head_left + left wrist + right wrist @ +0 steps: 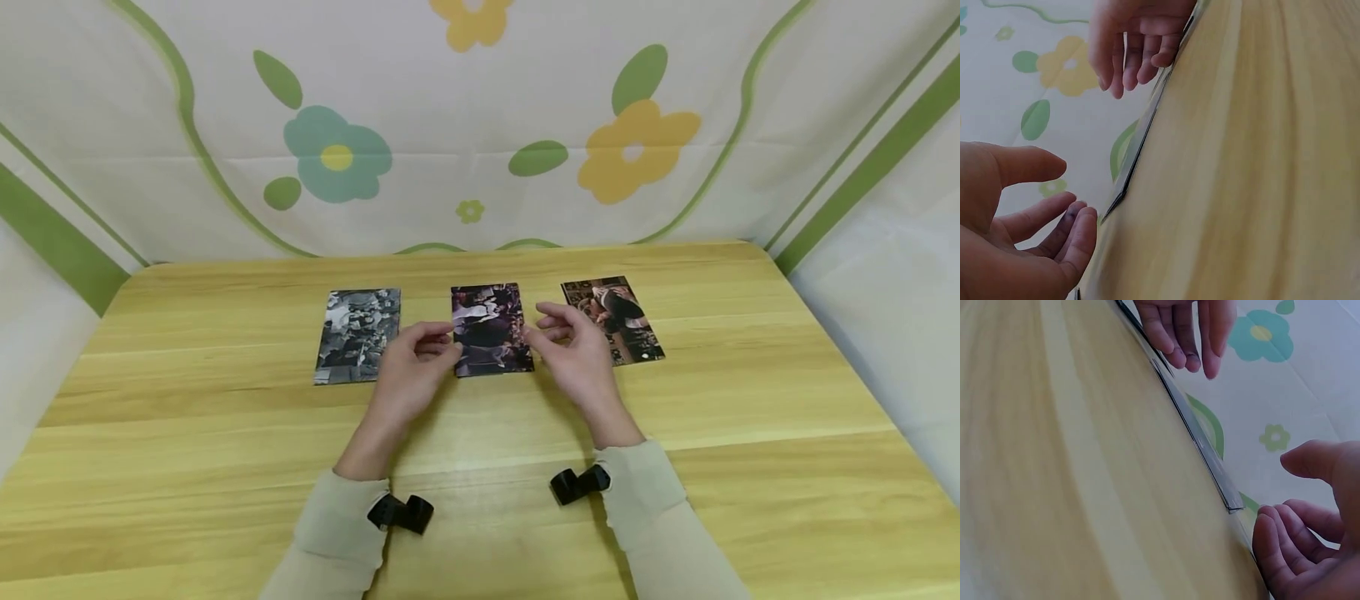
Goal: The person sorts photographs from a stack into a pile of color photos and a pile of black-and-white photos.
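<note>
In the head view a dark purple-toned photo card (pixel 489 321) lies flat on the table between both hands. My left hand (pixel 411 367) is beside its left edge, thumb and fingers apart and loosely bent. On the opposite side my right hand (pixel 581 358) stays near the card's right edge, fingers relaxed. Both wrist views show a gap between thumb and fingers with nothing held in either hand. Seen edge-on in the right wrist view, the middle card (pixel 1200 440) looks like a thin stack. The left hand partly covers a black-and-white photo card (pixel 356 333).
Behind the right hand a brown-toned photo card (pixel 626 325) lies at a slant, partly covered. The wooden table (pixel 480 442) ends at a white cloth (pixel 465 108) with flower prints. A black wrist camera (pixel 405 512) sits on each sleeve.
</note>
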Action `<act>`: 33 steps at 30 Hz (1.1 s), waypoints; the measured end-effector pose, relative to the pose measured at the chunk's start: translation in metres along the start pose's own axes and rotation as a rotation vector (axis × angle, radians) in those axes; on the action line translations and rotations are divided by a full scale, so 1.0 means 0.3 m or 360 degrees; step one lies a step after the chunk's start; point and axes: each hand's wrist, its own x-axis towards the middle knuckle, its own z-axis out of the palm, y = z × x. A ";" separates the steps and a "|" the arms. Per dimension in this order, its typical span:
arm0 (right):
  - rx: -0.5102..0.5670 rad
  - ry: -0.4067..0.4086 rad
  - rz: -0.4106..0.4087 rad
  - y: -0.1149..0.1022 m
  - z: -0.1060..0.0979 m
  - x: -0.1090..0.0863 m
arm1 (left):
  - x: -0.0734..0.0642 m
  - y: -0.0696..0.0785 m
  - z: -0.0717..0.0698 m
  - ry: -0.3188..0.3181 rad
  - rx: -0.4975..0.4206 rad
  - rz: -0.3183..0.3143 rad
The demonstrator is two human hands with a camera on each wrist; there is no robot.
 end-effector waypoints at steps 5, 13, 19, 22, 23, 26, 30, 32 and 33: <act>-0.0002 -0.0003 0.0025 0.007 -0.001 0.003 | 0.005 -0.005 0.007 0.0038 -0.0035 -0.0018; -0.0079 -0.0023 0.0028 0.016 -0.002 0.006 | 0.014 -0.006 0.023 0.0037 0.0032 -0.0031; -0.0307 -0.0034 -0.0075 0.021 0.012 0.010 | 0.024 -0.008 0.036 -0.0023 0.0237 -0.0003; -0.0422 -0.0049 -0.0113 0.020 0.022 0.010 | 0.026 -0.008 0.042 -0.0070 0.0365 -0.0003; -0.0448 -0.0053 -0.0116 0.019 0.024 0.009 | 0.025 -0.006 0.044 -0.0080 0.0398 -0.0010; -0.0495 -0.0059 -0.0125 0.016 0.030 0.007 | 0.022 -0.002 0.049 -0.0088 0.0485 -0.0008; -0.0496 -0.0059 -0.0123 0.014 0.036 0.006 | 0.016 0.003 0.053 -0.0085 0.0508 0.0002; -0.0493 -0.0060 -0.0118 0.015 0.038 0.006 | 0.014 0.003 0.054 -0.0082 0.0517 0.0009; -0.0490 -0.0061 -0.0115 0.016 0.038 0.006 | 0.014 0.003 0.054 -0.0082 0.0520 0.0011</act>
